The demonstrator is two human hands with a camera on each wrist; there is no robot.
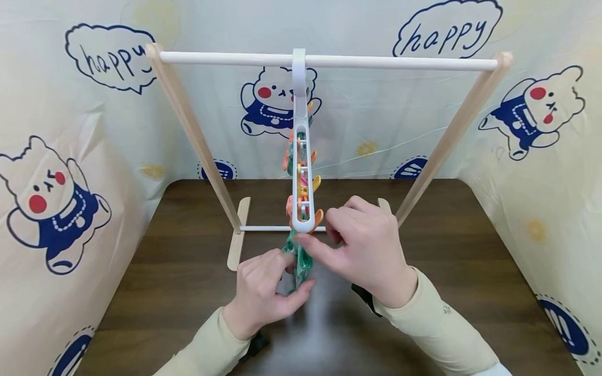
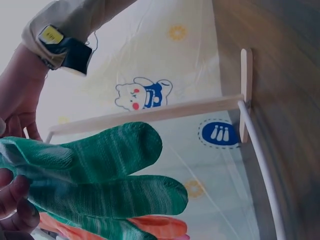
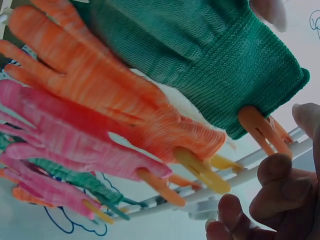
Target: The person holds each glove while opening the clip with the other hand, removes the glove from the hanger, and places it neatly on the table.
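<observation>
A green knitted glove (image 2: pixel 110 195) hangs by its cuff from an orange clothespin (image 3: pixel 262 132) at the near end of a white hanger (image 1: pixel 303 224). My left hand (image 1: pixel 268 287) holds this glove below the hanger, its fingers at the fabric in the left wrist view. The right hand (image 1: pixel 367 245) is beside the hanger's near end, thumb tip just under it. In the right wrist view, its thumb and forefinger are apart on either side of the clothespin; whether either touches it is hard to tell. Behind hangs an orange glove (image 3: pixel 115 95), clipped by a yellow clothespin (image 3: pixel 202 170).
Farther along the hanger hang a pink glove (image 3: pixel 85 135) and several more gloves in clothespins. The hanger hooks over the white rod (image 1: pixel 400 62) of a wooden stand (image 1: pixel 197 141). The stand is on a dark wooden table (image 1: pixel 155 313), with a printed cloth (image 1: pixel 117 120) around it.
</observation>
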